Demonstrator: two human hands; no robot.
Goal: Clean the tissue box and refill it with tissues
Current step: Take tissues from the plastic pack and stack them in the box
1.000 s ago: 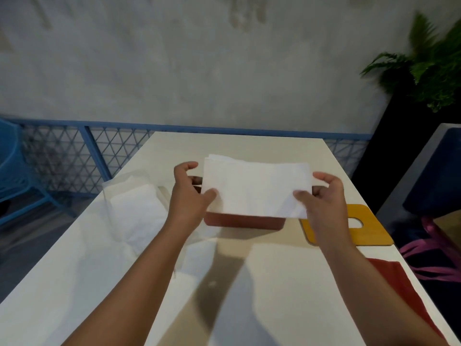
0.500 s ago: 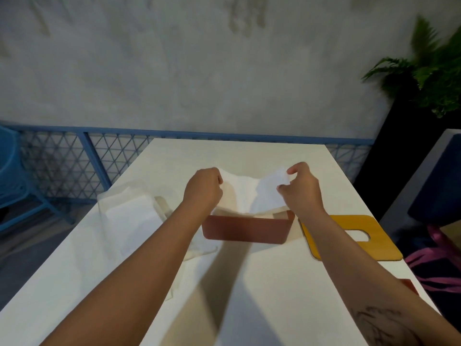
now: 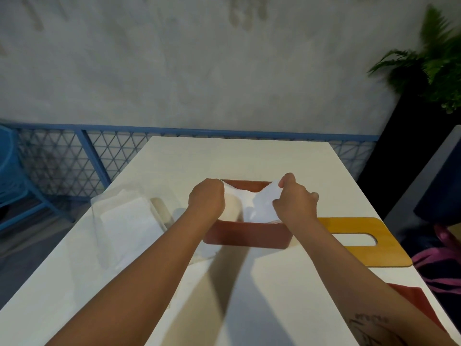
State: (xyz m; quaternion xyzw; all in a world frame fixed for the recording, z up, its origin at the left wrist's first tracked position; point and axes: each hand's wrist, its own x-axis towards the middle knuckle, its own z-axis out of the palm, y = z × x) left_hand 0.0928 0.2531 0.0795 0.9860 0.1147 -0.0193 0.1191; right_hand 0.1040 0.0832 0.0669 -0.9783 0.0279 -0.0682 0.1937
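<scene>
Both hands, left hand (image 3: 207,199) and right hand (image 3: 294,202), grip closed on tissues (image 3: 252,204), pressing them into tissue box (image 3: 247,236) for seating.

Likely a café terrace: white table (image 3: 249,158), blue mesh railing (image 3: 99,156) (blue chair (image 3: 10,176) beside), potted fern (image 3: 434,61).

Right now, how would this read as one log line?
step: refilling | hands: left hand, right hand pressing tissues into tissue box | lid: off, beside box

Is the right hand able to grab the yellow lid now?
Probably not yet: the right hand is busy holding the tissues. The lid lies uncovered right beside it.
</scene>
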